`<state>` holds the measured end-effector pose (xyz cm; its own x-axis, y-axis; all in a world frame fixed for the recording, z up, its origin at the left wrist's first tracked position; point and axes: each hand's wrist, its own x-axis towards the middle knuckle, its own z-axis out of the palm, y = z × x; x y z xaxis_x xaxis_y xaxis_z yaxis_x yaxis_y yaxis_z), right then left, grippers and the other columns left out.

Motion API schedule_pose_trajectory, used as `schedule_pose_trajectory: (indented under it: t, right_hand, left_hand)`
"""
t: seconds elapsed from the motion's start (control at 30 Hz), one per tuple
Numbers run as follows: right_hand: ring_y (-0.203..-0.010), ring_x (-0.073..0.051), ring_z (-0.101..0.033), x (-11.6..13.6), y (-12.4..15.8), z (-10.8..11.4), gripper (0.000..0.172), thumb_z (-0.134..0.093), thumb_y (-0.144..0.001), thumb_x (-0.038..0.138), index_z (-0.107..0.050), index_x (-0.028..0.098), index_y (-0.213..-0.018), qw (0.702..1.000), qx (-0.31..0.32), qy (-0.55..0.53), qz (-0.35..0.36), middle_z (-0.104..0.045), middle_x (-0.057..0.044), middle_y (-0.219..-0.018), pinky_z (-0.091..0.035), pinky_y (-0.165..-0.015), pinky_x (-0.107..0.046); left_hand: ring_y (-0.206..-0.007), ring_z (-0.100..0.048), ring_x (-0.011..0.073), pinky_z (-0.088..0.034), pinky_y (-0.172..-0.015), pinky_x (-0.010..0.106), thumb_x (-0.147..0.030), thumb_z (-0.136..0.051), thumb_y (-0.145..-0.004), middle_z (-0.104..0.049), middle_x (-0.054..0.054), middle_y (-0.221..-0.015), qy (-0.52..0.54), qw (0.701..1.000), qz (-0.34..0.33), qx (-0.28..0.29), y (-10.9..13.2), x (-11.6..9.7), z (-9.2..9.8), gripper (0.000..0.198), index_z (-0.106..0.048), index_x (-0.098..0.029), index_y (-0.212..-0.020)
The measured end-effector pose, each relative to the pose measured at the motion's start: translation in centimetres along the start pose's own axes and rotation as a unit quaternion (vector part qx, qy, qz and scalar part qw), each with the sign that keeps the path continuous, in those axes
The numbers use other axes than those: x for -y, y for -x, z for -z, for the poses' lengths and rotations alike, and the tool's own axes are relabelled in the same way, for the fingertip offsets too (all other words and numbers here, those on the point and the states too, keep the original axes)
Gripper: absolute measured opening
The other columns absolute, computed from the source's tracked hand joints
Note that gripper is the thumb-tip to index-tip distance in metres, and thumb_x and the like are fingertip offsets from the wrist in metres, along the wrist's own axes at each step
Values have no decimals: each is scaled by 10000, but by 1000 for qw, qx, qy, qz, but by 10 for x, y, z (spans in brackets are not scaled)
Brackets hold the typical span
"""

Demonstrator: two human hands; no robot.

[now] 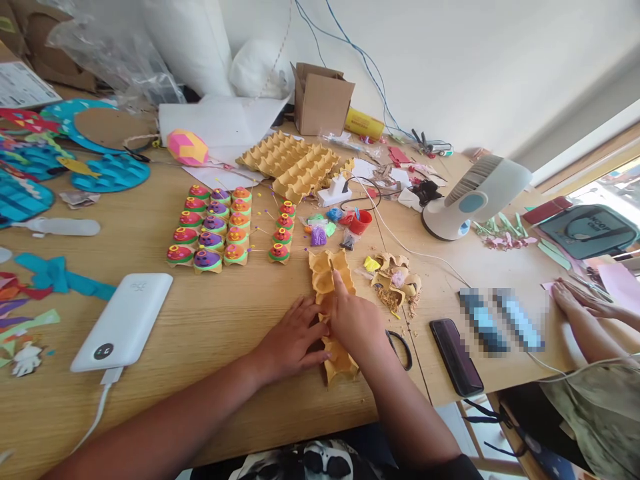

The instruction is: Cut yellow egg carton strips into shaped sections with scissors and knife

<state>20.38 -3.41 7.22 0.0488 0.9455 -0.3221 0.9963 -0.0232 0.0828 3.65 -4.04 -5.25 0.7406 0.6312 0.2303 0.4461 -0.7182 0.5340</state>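
Observation:
A strip of yellow egg carton [325,280] lies lengthwise in front of me, cups up. My left hand [295,333] rests on its left side, with the thumb and fingers gripping the edge. My right hand [353,317] is closed over the strip, index finger stretched forward along a thin, pointed blade [331,265]. The handle is hidden in the palm, so the kind of tool cannot be told. A black loop [401,351] lies beside my right wrist. Right of the strip sit torn carton scraps [395,280]. Rows of painted carton cups with faces [215,230] stand to the left.
A white power bank [125,320] lies at left, a phone [456,357] at right. Behind are a red cup [360,222], clay packets [319,235], whole egg trays [295,163] and a white fan [475,197]. Another person's hands [575,303] work at the right edge.

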Motion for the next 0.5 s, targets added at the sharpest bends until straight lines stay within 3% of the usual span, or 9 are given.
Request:
schedule_pose_trajectory:
  t: [0.13,0.23,0.37,0.5]
  right_hand:
    - [-848,-241,-806,-2,15,-4,696,-452,-1045,255,-248,163,-1704,1000,7,13,-1,-818,-124,-947,-541,-665,-284]
    - [-863,-242,-804,-1,11,1,701,-455,-1042,242,-243,145,-1703,1000,15,10,5,-818,-123,-957,-542,-670,-290]
    - [-907,-247,-805,2,-5,6,743,-450,-1051,249,-141,152,-1720,1000,7,-2,10,-818,-134,-1009,-545,-693,-291]
    - [-886,-242,-805,0,0,1,759,-451,-1055,260,-106,158,-1724,1000,10,0,7,-820,-131,-987,-542,-698,-283]
  left_hand:
    - [-1464,-398,385,-270,-1276,673,-588,-605,-992,-533,131,-1464,-1,1000,2,-7,0,-1,1,478,-652,-278,-1354]
    - [-1462,-400,379,-268,-1281,666,-578,-597,-999,-534,138,-1465,3,1000,-2,-8,0,-1,1,468,-658,-265,-1342]
    - [-1469,-396,374,-234,-1288,680,-588,-592,-1000,-530,133,-1471,5,1000,0,-4,-1,-1,1,448,-678,-272,-1306]
    - [-1475,-393,369,-226,-1288,685,-598,-576,-1008,-527,132,-1462,-2,1000,2,5,-1,-1,1,439,-671,-269,-1283]
